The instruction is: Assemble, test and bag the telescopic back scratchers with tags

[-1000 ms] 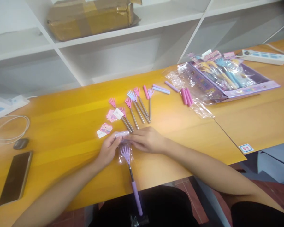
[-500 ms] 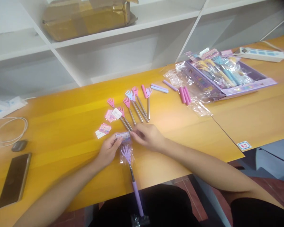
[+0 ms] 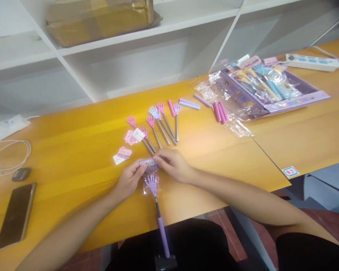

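Observation:
A purple back scratcher [image 3: 163, 233] in a clear plastic bag hangs toward me over the table's front edge, its hand-shaped end uppermost. At the top of the bag is a printed header card [image 3: 149, 164]. My left hand [image 3: 130, 176] pinches the card's left side between thumb and fingers. Closed at the card's right end is my right hand [image 3: 172, 163], with its thumb and fingertips on the corner. Beyond my hands lie several loose scratcher heads on metal rods [image 3: 164, 128], pink, blue and purple. Two small piles of printed cards [image 3: 123, 153] are left of them.
Loose coloured handle tubes [image 3: 190, 104] lie farther back. At right, a purple display box [image 3: 296, 107] holds bagged back scratchers, with a power strip [image 3: 312, 62] behind. A phone [image 3: 16, 215], a dark mouse-like object [image 3: 21, 174] and a white cable are at left. Shelving rises behind.
My right hand has shifted slightly left and now reaches onto the header card's right corner. My left hand keeps its pinch. The whole view has moved slightly.

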`<state>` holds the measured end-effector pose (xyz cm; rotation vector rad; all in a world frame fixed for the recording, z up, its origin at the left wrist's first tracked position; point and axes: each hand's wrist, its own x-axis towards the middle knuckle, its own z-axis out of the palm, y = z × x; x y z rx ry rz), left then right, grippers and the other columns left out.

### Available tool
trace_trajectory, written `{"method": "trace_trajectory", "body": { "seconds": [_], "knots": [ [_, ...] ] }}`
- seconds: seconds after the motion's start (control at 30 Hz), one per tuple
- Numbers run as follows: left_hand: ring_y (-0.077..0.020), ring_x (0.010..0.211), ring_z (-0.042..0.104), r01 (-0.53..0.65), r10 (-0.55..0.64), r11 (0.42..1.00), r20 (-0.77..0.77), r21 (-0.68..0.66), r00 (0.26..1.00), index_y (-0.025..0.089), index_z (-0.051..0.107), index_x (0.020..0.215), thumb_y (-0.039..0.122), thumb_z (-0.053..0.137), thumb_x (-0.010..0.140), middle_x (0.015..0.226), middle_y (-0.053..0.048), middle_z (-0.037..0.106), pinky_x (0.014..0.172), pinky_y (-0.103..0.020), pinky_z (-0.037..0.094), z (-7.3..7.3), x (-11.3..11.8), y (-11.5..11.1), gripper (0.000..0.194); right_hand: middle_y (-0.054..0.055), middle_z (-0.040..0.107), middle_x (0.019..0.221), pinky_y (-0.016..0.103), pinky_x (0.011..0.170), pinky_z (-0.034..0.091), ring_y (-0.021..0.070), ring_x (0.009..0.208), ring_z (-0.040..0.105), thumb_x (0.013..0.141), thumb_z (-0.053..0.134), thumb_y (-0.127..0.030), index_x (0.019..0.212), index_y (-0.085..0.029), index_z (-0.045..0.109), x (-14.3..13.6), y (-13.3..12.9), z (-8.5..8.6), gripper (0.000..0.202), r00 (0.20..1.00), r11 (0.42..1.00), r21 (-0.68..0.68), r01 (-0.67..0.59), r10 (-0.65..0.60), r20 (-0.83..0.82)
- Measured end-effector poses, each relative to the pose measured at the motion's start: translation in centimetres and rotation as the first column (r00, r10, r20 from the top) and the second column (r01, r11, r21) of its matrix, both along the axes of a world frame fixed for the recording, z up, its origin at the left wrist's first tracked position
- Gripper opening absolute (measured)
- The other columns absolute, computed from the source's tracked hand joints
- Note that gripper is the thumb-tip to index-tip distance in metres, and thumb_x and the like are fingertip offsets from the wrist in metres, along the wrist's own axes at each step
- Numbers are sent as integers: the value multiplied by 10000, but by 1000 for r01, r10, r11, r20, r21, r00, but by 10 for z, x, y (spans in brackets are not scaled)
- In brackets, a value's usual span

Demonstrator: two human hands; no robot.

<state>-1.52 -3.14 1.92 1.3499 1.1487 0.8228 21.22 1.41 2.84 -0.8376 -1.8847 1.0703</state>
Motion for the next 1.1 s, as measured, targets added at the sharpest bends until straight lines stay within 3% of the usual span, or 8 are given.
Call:
{"method": "trace_trajectory", "body": {
  "seconds": [0.17,0.3,0.4,0.9,1.1],
  "knots": [
    [-252,1039,724,-31,31,999,47,4,998,170,764,1220,529,624,1047,1142,-109,792,923,-357,593,-2,0,1,422,-19,582,723,243,631,398,124,650,525,1107,524,-441,849,-191,591,3,1,1,365,998,999,-32,-38,40,42],
    [-221,884,703,-13,13,1000,-11,5,1000,164,787,1086,595,627,1024,971,-77,781,802,-313,575,-1,0,2,464,-44,543,671,233,574,332,105,592,481,1045,641,-506,815,-182,591,1,-1,-1,400,974,985,-89,-150,162,157],
    [-204,793,684,-25,25,1000,-16,-11,1000,159,782,997,644,661,982,878,-61,765,732,-292,556,-2,1,3,500,-26,593,697,233,586,334,105,611,499,1070,604,-498,859,-162,654,-1,-2,-2,400,966,974,-131,-186,206,155],
    [-213,855,725,3,-3,1000,-3,-21,1000,181,754,1082,591,658,1003,951,-63,791,780,-312,580,-3,1,2,429,-7,628,761,231,635,418,115,654,500,1099,528,-509,914,-152,684,1,1,-4,431,960,948,-179,-263,276,48],
    [-230,955,731,51,-49,998,48,-32,998,178,738,1133,552,609,1047,1034,-79,789,872,-341,582,-2,2,0,405,3,636,793,245,664,454,126,684,520,1105,498,-550,916,-161,656,2,3,-4,461,955,939,-185,-290,297,12]
  ]
}}
